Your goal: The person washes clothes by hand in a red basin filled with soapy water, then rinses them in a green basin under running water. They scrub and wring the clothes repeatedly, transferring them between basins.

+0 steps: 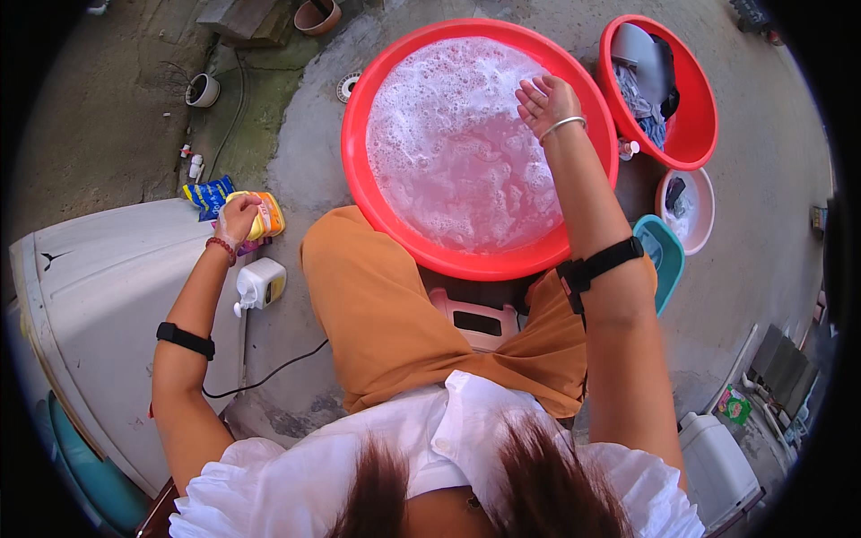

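A large round red plastic tub [464, 265] stands before my knees, filled with foamy, pinkish soapy water [477, 168]. Over its right side my right hand [550, 104] is raised with the palm turned up and nothing in it; a silver bangle circles the wrist. On the left, my left hand [237, 218] has its fingers curled at a yellow-and-orange detergent container [271, 214]; whether they grip it is not clear. Some suds cling to that wrist. A blue packet [210, 195] lies just beyond, and a white pump jug [261, 282] stands nearer me.
To the right are a red basin [696, 114] holding clothes, a small white basin [704, 212] with cloth, and a teal basin [669, 269]. Between my legs sits a pink stool-like object [481, 323]. A black cable [282, 375] runs at left beside a white panel [134, 289].
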Demonstrator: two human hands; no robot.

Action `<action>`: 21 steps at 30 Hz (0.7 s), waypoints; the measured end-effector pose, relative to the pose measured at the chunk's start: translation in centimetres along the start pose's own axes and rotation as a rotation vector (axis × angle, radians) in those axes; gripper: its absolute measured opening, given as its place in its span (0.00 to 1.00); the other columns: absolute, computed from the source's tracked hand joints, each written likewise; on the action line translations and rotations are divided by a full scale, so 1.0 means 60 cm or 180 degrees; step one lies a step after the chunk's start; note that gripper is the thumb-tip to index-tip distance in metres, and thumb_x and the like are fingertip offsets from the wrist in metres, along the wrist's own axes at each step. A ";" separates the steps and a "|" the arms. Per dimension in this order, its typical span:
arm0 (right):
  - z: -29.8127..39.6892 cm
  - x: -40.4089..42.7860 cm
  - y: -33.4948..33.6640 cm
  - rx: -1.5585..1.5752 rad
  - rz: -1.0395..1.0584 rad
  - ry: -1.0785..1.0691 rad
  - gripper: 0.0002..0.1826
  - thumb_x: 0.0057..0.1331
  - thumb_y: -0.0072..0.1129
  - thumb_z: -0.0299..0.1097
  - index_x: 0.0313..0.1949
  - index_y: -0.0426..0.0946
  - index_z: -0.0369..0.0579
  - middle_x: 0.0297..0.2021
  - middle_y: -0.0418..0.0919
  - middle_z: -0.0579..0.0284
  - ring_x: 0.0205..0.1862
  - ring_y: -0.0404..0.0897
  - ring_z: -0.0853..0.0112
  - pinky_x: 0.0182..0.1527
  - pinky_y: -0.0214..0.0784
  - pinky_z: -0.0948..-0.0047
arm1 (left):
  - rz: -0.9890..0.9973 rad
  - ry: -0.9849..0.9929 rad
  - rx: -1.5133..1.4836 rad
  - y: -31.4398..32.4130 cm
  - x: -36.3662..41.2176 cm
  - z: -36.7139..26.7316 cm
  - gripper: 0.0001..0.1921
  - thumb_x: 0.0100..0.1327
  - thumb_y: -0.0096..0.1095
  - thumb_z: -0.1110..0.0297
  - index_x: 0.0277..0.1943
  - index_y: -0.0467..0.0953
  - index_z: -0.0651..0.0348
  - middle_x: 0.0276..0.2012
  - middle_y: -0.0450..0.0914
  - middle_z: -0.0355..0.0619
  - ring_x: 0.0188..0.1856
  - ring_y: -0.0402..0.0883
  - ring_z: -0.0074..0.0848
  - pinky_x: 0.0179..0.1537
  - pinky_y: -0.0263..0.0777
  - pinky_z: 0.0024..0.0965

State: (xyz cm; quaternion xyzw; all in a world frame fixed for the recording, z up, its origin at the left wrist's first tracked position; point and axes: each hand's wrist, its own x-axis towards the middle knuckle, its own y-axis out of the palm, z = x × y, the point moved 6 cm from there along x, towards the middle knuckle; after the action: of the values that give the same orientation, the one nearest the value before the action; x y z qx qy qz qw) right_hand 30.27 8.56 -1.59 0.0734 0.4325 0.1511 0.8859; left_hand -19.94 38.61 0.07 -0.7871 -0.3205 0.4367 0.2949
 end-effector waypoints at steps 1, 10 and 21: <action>-0.043 0.037 -0.015 0.0063 -0.0233 0.0231 0.19 0.66 0.45 0.41 0.53 0.66 0.46 0.46 0.78 0.56 0.48 0.77 0.64 0.50 0.66 0.62 | 0.0274 -0.0207 -0.0049 0.027 -0.018 0.024 0.11 0.58 0.53 0.72 0.42 0.79 0.65 0.37 0.80 0.42 0.38 0.78 0.22 0.42 0.72 0.25; -0.386 0.011 -0.316 -0.0243 -0.1873 0.2062 0.19 0.62 0.51 0.42 0.51 0.70 0.49 0.41 0.77 0.58 0.40 0.76 0.65 0.44 0.65 0.55 | 0.1960 -0.1389 0.1442 0.028 -0.283 0.130 0.14 0.63 0.53 0.59 0.35 0.77 0.63 0.30 0.81 0.53 0.35 0.81 0.38 0.37 0.71 0.38; -0.440 -0.125 -0.419 -0.0716 -0.3660 0.2043 0.18 0.50 0.61 0.33 0.35 0.75 0.27 0.34 0.78 0.50 0.26 0.75 0.63 0.25 0.68 0.63 | 0.1309 -0.2479 0.1068 -0.107 -0.559 0.176 0.09 0.64 0.54 0.67 0.31 0.77 0.60 0.27 0.77 0.37 0.33 0.75 0.21 0.37 0.70 0.28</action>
State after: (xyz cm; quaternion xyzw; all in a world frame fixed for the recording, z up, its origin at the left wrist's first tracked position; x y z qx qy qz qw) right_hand 10.23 -17.70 -18.80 -0.3103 0.6265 -0.2867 0.6550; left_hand -44.62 18.99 16.86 -0.5533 -0.1698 0.7946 0.1832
